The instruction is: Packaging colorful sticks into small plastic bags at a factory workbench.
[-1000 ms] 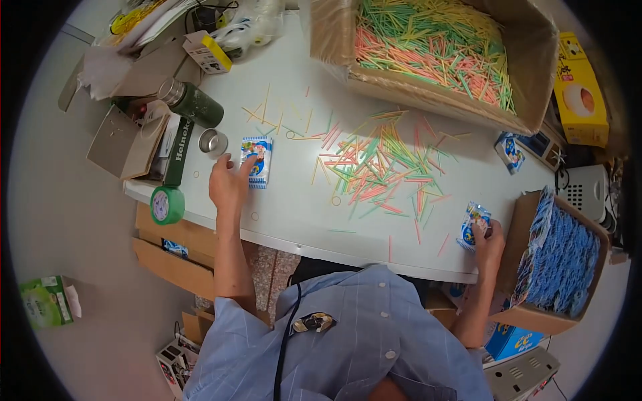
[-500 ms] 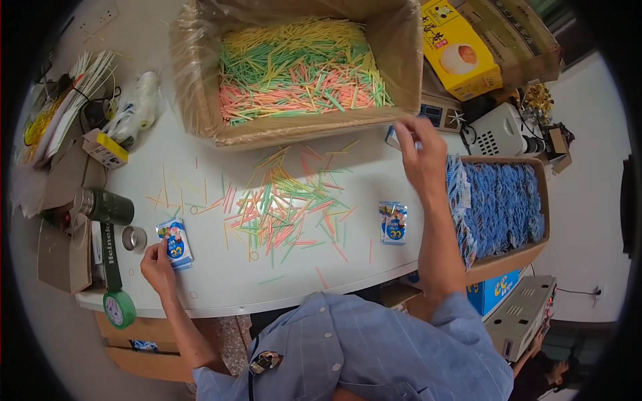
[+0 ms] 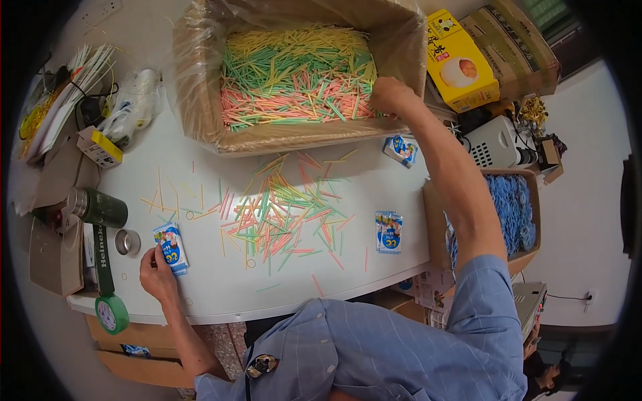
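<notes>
My left hand [image 3: 159, 275] is closed on the edge of a small stack of blue-and-white packets [image 3: 170, 246] lying on the left of the table. Inside the big plastic-lined carton [image 3: 301, 134], my right hand [image 3: 394, 97] reaches down at the right wall, its fingers curled and their tips hidden among thin pink, green and yellow sticks [image 3: 294, 73]. A loose heap of the same sticks [image 3: 287, 214] is scattered over the table between my arms. Two more groups of packets rest to the right: one pile [image 3: 388, 232] near the front, another [image 3: 400, 150] under my right forearm.
At the right stands a carton [image 3: 441, 227] packed with blue packets, partly behind my right arm. A dark green flask [image 3: 100, 207], a metal cup [image 3: 127, 242] and green tape [image 3: 112, 314] are at the left. A yellow box [image 3: 461, 63] is at the back right.
My right hand has moved from beside the packets at the table's far right, up and left over the carton's rim into the sticks. My left hand stays at its packets.
</notes>
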Available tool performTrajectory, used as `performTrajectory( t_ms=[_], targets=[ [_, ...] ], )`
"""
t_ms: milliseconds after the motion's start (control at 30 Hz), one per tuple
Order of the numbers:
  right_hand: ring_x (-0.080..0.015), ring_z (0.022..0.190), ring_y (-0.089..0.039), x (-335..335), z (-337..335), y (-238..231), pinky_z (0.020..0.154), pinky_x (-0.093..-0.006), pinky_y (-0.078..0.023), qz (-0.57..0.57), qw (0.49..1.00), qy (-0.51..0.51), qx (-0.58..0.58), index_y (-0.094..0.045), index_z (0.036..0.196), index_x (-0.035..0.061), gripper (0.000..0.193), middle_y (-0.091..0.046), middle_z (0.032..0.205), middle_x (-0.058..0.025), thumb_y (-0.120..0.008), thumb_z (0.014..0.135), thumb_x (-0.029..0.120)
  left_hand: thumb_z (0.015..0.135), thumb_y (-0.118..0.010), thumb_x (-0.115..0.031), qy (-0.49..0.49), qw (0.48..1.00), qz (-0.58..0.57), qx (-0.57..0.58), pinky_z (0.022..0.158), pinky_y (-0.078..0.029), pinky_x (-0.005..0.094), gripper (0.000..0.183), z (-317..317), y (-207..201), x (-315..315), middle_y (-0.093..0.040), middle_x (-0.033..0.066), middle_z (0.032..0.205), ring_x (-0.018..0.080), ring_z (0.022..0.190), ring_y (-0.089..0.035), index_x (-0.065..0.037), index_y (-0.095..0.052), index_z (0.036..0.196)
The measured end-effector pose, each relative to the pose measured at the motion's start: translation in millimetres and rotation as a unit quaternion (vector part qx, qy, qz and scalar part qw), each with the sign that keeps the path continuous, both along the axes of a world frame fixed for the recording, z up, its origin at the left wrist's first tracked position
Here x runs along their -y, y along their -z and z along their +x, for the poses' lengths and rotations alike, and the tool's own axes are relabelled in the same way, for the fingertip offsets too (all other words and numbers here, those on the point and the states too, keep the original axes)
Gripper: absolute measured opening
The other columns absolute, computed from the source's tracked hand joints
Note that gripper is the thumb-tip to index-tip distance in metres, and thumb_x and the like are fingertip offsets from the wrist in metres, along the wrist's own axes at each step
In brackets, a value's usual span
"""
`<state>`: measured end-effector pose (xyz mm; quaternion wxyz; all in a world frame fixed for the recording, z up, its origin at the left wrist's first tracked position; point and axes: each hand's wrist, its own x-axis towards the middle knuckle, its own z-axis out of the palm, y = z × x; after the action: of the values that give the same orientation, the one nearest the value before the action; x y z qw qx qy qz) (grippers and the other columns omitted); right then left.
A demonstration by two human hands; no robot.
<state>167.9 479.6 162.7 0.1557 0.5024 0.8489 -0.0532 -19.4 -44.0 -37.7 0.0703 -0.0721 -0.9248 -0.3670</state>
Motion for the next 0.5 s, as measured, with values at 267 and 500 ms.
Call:
performTrajectory(
  t_ms=[267, 500],
  targets=[
    [-0.0291, 0.101, -0.07, -20.9, -9.4, 30.9, 0.087, -0.0393, -0.054, 0.01, 0.998, 0.058, 0.025, -0.074, 0.104, 0.0047, 0.029, -0.072, 0.109, -0.0146, -0.059, 0.081, 0.015, 0.093, -0.069, -0.026, 0.006, 0.999, -0.017, -0.041, 0.063, -0.05, 0.0291, 0.025, 0.8, 7.0, 1.6, -0.07, 0.0083, 0.08, 0.0149, 0.066, -0.063, -0.002, -0.072, 0.097],
    [-0.0302, 0.106, -0.068, -15.6, -5.2, 38.0, 0.089, -0.0398, -0.052, 0.04, 0.996, 0.079, -0.018, -0.074, 0.103, 0.0033, 0.033, -0.072, 0.112, -0.0141, -0.061, 0.078, 0.02, 0.093, -0.069, -0.026, 0.012, 0.998, -0.003, -0.06, 0.065, -0.051, 0.0295, 0.025, 1.0, 9.9, 3.7, -0.071, 0.0084, 0.085, 0.016, 0.07, -0.064, -0.002, -0.072, 0.097]
  ],
)
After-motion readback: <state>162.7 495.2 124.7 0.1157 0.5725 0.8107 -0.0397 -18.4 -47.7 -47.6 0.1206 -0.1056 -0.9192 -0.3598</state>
